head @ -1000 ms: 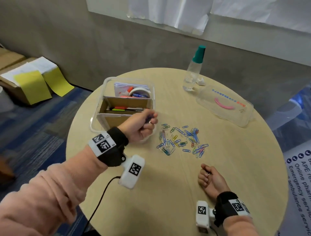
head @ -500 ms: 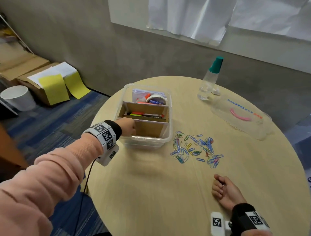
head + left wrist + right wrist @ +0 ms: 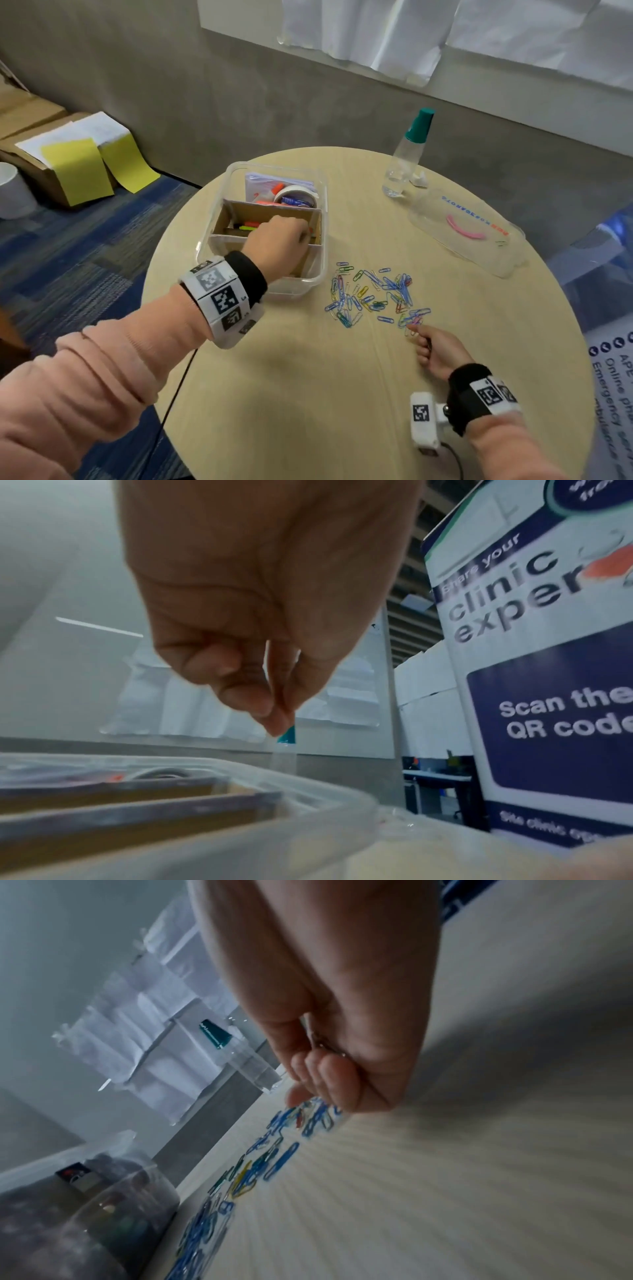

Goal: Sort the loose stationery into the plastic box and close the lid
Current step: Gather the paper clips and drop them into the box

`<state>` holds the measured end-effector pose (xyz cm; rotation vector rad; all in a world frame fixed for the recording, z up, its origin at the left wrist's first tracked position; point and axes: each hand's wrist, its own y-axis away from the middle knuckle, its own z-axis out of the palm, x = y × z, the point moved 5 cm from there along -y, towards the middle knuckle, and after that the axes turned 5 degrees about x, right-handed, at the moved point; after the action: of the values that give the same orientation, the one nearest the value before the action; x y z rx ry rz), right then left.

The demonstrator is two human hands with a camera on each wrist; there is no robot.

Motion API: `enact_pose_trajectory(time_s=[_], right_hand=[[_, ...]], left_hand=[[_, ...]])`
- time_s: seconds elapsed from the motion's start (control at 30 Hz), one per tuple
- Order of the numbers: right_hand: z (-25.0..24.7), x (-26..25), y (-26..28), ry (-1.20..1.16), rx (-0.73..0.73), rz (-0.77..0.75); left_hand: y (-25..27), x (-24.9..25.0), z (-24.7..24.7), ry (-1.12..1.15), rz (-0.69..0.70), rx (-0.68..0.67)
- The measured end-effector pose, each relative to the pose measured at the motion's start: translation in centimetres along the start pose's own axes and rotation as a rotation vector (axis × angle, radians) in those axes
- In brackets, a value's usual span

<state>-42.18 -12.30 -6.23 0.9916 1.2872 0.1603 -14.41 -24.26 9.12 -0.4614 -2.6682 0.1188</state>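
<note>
- Your left hand (image 3: 274, 241) hangs over the plastic box (image 3: 219, 219), above its cardboard dividers, fingers curled with the tips pinched together; whether they hold anything, I cannot tell.
- Your right hand (image 3: 433, 347) rests on the table (image 3: 308, 394), fingers curled tight around something thin and metallic, its fingertip touching the near edge of the paper clips (image 3: 373, 298).
- The clips lie scattered mid-table, just beside the box.
- The lid (image 3: 469, 229) lies near the table's far right edge, by the spray bottle (image 3: 409, 154).
</note>
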Motion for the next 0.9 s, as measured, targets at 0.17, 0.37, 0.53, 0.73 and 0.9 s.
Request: enact_pose_trajectory(time_s=[0.17, 0.37, 0.53, 0.73, 0.9], right_hand=[[2.4, -4.5, 1.3, 0.073, -0.024, -0.105], [12.5, -9.4, 7.2, 0.102, -0.505, -0.136], [22.1, -9.2, 11.2, 0.305, -0.671, 0.005], [27.7, -7.3, 13.3, 0.359, -0.634, 0.13], [27.4, -7.1, 13.3, 0.339, -0.739, 0.136]], left_hand=[[-0.7, 1.3, 1.0, 0.077, -0.009, 0.123], [1.2, -7.4, -1.0, -0.001, -0.279, 0.399], [2.2, -11.8, -0.7, 0.163, -0.341, 0.262], [2.6, -12.1, -0.3, 0.278, -0.352, 0.283], [2.7, -12.1, 0.0, 0.316, -0.344, 0.298]])
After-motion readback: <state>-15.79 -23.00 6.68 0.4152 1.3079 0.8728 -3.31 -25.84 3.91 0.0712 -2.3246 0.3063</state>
